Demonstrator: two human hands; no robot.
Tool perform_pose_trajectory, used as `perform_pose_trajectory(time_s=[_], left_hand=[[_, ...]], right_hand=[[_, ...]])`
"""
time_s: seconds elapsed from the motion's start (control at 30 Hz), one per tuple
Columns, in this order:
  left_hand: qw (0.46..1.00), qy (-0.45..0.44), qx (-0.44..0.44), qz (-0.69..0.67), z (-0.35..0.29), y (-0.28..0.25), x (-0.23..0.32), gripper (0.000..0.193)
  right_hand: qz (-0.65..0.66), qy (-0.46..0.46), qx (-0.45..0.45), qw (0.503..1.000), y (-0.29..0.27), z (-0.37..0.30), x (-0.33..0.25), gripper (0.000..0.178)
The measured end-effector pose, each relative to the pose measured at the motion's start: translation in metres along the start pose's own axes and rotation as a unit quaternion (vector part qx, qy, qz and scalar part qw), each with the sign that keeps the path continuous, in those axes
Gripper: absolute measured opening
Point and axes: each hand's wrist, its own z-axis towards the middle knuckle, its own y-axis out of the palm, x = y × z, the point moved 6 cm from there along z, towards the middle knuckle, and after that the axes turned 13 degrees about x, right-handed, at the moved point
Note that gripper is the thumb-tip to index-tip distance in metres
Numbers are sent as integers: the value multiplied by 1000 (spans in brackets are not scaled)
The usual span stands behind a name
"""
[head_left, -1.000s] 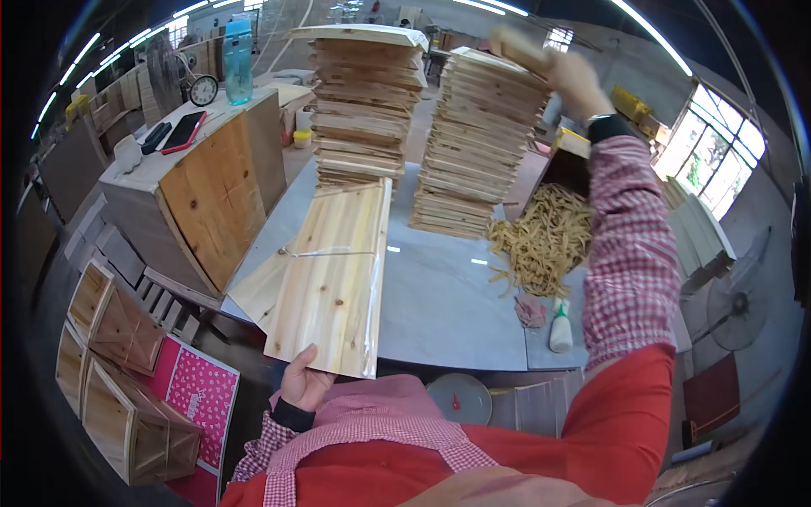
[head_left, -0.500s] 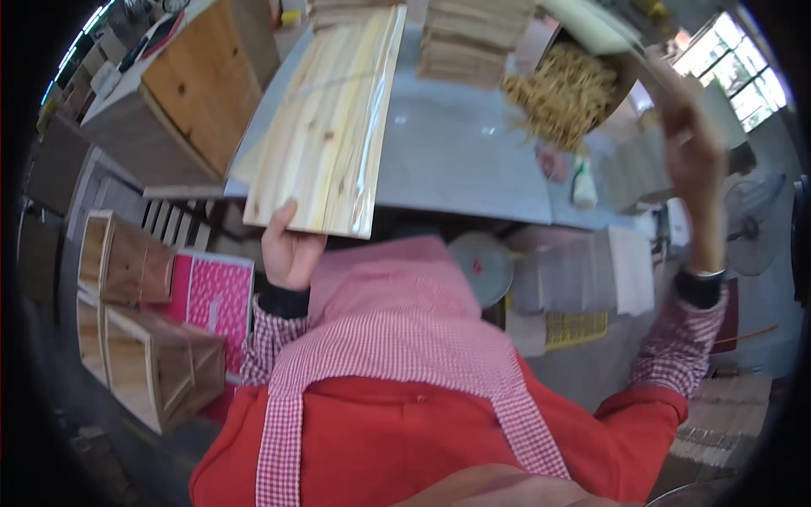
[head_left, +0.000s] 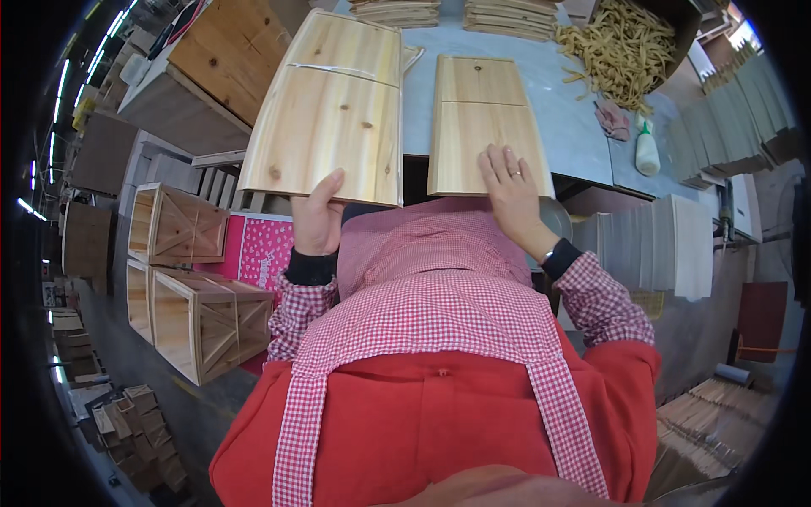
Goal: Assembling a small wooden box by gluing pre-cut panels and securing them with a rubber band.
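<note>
Left hand (head_left: pixel 318 218) grips a pale tapered wooden board (head_left: pixel 325 127), right hand (head_left: pixel 514 198) open flat on a narrower pale board (head_left: pixel 475 127). Both boards sit apart; brown wooden stacks (head_left: pixel 509 20) beyond stand untouched.

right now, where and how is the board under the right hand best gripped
Probably at the near end of the board, coming from the person's side: that end appears to jut past the edge of the table, so the right hand could pinch it, thumb beneath and fingers on top.
</note>
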Motion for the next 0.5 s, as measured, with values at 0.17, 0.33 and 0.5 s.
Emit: perform_pose_trajectory(time_s=[0.17,0.33,0.5], left_hand=[[992,71,-30,102,25,12,-9,52],[976,95,-49,188,47,31,-30,46],[953,128,-61,269,54,46,-45,36]], right_hand=[[143,51,-55,987,22,21,-11,69],[193,16,-61,979,29,28,-9,81],[198,38,-83,976,28,30,-8,83]])
